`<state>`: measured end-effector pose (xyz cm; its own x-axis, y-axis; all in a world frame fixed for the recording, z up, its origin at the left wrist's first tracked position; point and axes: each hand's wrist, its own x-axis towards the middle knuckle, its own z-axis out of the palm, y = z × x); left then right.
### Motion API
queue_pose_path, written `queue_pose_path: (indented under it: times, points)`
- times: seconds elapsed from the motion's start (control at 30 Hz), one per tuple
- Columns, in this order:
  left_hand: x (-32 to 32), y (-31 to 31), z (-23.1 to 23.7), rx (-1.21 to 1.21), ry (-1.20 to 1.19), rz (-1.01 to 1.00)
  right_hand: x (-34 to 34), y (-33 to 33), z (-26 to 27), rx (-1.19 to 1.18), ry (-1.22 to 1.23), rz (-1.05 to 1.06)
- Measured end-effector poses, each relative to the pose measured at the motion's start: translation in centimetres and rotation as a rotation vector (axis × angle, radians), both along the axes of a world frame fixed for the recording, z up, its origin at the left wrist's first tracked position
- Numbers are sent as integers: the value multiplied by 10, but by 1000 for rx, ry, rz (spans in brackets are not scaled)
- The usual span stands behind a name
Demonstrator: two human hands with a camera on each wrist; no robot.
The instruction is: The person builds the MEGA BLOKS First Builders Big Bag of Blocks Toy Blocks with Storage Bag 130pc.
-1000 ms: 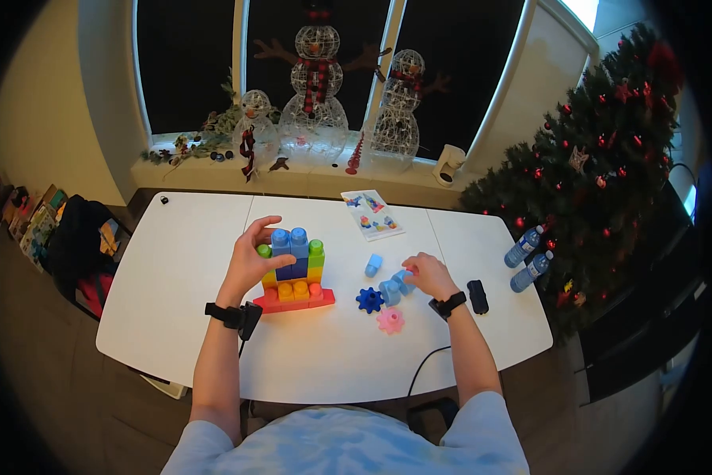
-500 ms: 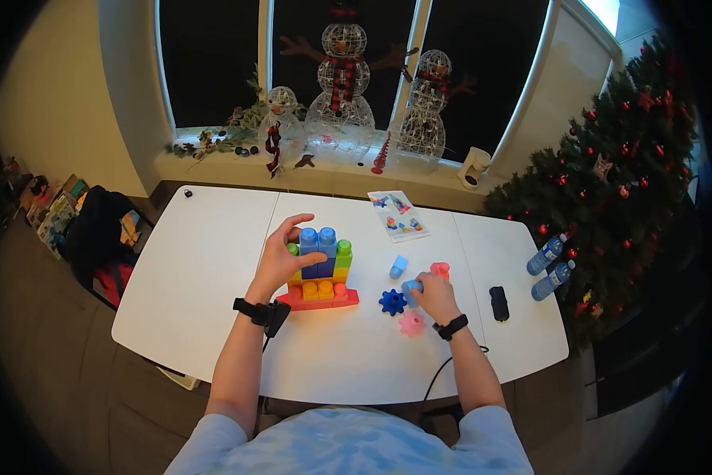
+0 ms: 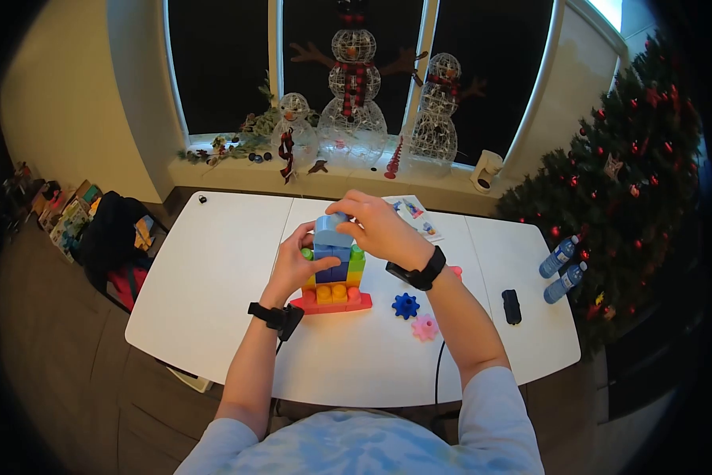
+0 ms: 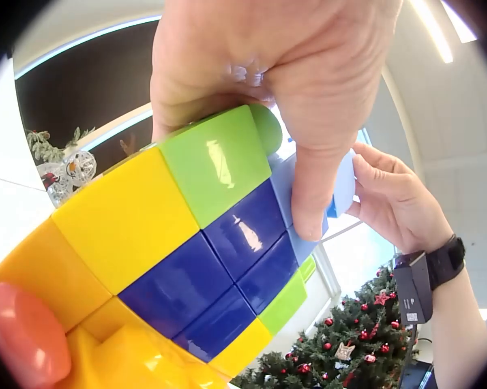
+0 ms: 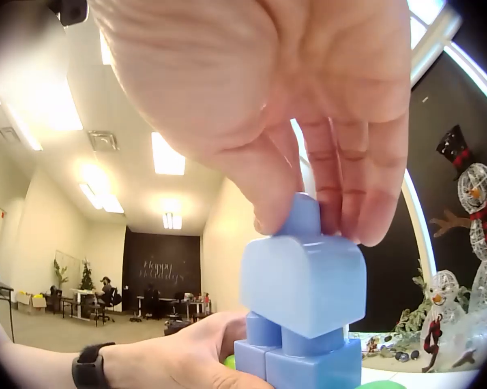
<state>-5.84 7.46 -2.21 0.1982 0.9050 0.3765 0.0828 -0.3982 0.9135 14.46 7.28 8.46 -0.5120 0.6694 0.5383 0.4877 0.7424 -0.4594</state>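
Observation:
A tower of toy building blocks (image 3: 339, 293) stands on the table with a red base, yellow and orange, then dark blue and green, and light blue on top. My left hand (image 3: 291, 267) grips its upper part, the thumb (image 4: 310, 194) across the front face and the fingers behind. Above the tower my right hand (image 3: 381, 229) pinches a light blue rounded block (image 5: 304, 279) by its top stud. That block sits over the light blue blocks (image 5: 312, 365), whose studs still show beneath it in the right wrist view.
Right of the tower lie a dark blue gear (image 3: 406, 305) and a pink gear (image 3: 425, 327). A printed sheet (image 3: 429, 229) is partly behind my right hand. Farther right are a black case (image 3: 512, 307) and two water bottles (image 3: 562, 269). A Christmas tree (image 3: 609, 206) stands beyond.
My right hand reached among the loose pieces, took the light blue rounded block and carried it left and up onto the tower's top. My left hand stayed at the tower.

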Motion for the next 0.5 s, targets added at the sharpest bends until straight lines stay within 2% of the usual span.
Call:
queue_pose_path:
  times: [0.07,0.17,0.27,0.5]
  points:
    - [-1,-1,2,-27,7,-14,-8,2,1,2,-143,-5]
    - [-2,-1,5,-52,27,-32,-12,0,2,31,-215,-10]
    - [-2,0,3,-37,40,-33,-13,-1,-6,104,-195,-31]
    - [-2,2,0,-13,39,-27,-12,0,-11,85,-123,-21]
